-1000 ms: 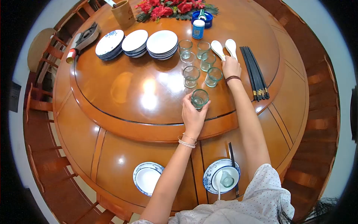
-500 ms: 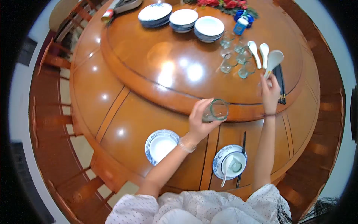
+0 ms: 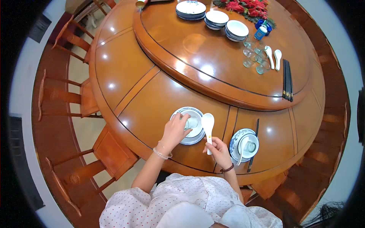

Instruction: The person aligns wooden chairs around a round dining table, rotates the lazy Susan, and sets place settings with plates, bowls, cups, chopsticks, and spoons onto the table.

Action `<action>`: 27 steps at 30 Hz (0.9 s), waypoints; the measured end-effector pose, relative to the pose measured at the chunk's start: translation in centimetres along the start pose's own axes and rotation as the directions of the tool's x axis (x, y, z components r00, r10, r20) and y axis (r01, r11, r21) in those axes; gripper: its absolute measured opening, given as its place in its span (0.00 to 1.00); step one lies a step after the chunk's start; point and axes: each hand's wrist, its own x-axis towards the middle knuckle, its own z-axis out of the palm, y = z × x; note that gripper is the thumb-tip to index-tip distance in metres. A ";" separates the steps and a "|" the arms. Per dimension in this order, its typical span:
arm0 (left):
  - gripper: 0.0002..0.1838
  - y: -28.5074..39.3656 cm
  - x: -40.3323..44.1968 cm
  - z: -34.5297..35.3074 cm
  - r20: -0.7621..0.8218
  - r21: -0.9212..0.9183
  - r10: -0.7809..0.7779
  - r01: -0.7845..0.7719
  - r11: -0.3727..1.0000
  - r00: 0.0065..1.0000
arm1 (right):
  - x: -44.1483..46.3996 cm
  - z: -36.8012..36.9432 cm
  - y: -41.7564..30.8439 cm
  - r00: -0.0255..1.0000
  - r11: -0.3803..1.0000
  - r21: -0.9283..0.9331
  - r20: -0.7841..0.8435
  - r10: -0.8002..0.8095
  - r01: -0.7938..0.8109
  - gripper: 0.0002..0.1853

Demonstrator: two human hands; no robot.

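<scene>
My left hand [image 3: 176,129] has its fingers around a small clear glass [image 3: 191,123], which is inside the white bowl [image 3: 196,131] on a blue-patterned plate [image 3: 188,141]. Just right of that bowl, my right hand [image 3: 219,150] pinches the handle of a white spoon [image 3: 208,123], its head pointing away from me. Further right, a second bowl [image 3: 251,153] on a patterned plate [image 3: 236,137] holds a glass [image 3: 249,146] and a spoon [image 3: 242,149]. Black chopsticks [image 3: 257,129] lie across that plate's right side.
On the raised round turntable [image 3: 171,53] stand stacked plates [image 3: 191,10], two stacks of bowls [image 3: 236,30], several glasses [image 3: 260,69], two spoons [image 3: 278,60], a bundle of chopsticks [image 3: 287,80], a blue container [image 3: 260,33] and red flowers [image 3: 247,7]. Wooden chairs [image 3: 114,152] stand at the left.
Both hands have come back from the turntable towards the near edge. The glass has moved into the left bowl, and my right hand has brought a spoon beside it. The view has shifted left.
</scene>
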 end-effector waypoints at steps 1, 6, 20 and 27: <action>0.24 -0.2 0.3 0.2 0.056 0.043 -0.001 -0.001 0.999 0.998 | -0.4 0.3 0.3 1.000 1.000 -0.021 -0.013 0.015 -0.015 0.12; 0.26 -1.2 1.1 1.4 0.082 0.113 0.126 -0.135 0.984 0.989 | -2.0 2.2 0.7 0.993 0.999 -0.013 -0.111 0.044 -0.046 0.14; 0.38 -4.5 -1.3 1.1 -0.024 0.019 0.151 -0.151 0.988 0.988 | 2.0 8.8 5.5 0.999 0.948 0.317 0.040 -0.001 -0.012 0.11; 0.23 -9.1 -2.0 5.6 0.110 -0.291 -0.147 0.173 0.941 0.983 | 5.3 11.1 6.4 0.991 0.868 0.495 0.134 -0.030 -0.040 0.10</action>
